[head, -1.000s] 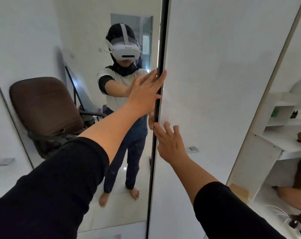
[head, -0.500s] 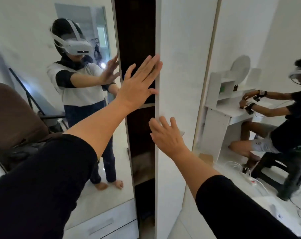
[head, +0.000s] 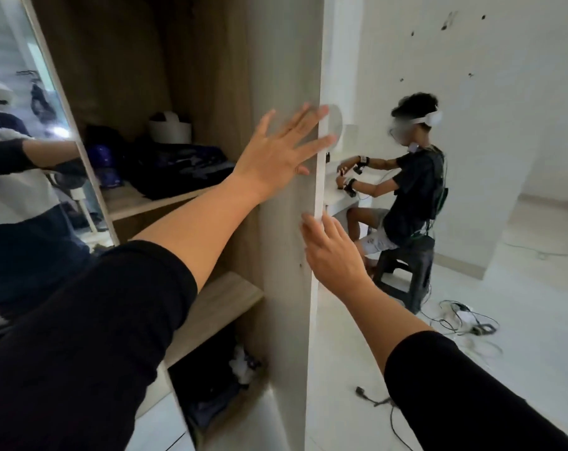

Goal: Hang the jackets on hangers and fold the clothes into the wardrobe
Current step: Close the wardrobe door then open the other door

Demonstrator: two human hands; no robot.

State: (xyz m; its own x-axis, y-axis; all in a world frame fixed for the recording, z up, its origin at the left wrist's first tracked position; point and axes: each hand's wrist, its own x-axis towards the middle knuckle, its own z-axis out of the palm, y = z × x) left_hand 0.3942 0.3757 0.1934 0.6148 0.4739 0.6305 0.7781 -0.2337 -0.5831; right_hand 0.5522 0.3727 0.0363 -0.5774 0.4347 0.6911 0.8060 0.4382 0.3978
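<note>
**Q:** Why are both hands flat on the panel?

**A:** I am at the wardrobe (head: 191, 92) with its white door (head: 295, 288) swung out edge-on toward me. My left hand (head: 276, 154) is spread, fingers straight, palm against the door's inner face and fingertips reaching its front edge. My right hand (head: 333, 252) lies lower, fingers relaxed and loose, touching that same edge. Neither hand grasps anything; flat palms suit pushing a wide panel aside, I judge.

**Q:** And the clothes?

**A:** Dark garments (head: 181, 170) sit heaped on the middle shelf (head: 136, 201), a white basket (head: 169, 128) behind them. More dark fabric (head: 211, 398) lies in the bottom compartment. No hanger or jacket is plainly visible. Folding is not yet begun, as I read it.

**Q:** Anyone nearby?

**A:** A seated person (head: 413, 190) works at a white desk (head: 338, 198) beyond the door.
</note>
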